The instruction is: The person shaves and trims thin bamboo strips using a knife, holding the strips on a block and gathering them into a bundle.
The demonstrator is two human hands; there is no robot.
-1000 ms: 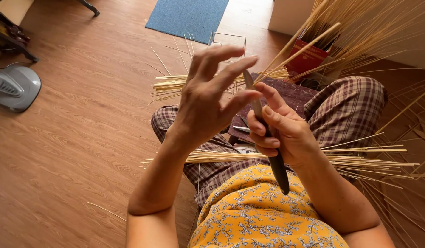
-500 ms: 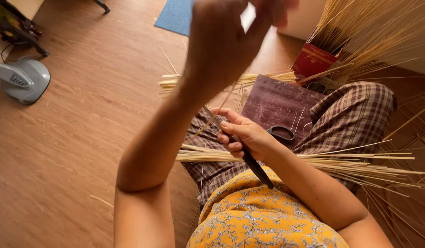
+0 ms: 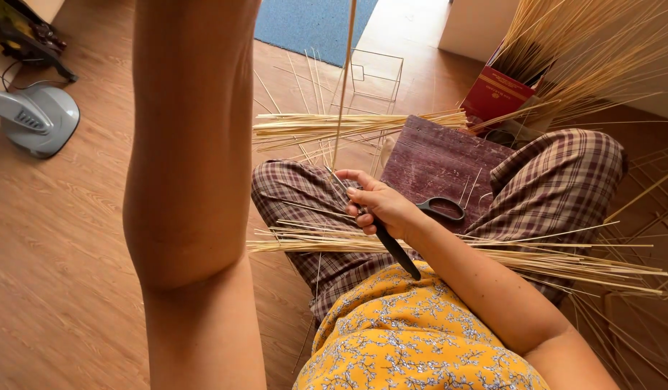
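1. Right hand is gripping a black-handled knife against the thin stick, over the lap.
2. Left hand is raised out of frame, so I can't tell its grip.
3. Risk-wise, that blade could be slipping toward the fingers, or the stick snapping if it's overbent.
4. Since half a second ago, the left arm's been going higher.

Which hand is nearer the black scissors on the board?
Right. The right hand sits just beside the scissors, holding a dark-handled tool. The left hand is raised out of frame; only its forearm shows.

grey fan base, blue mat, red box
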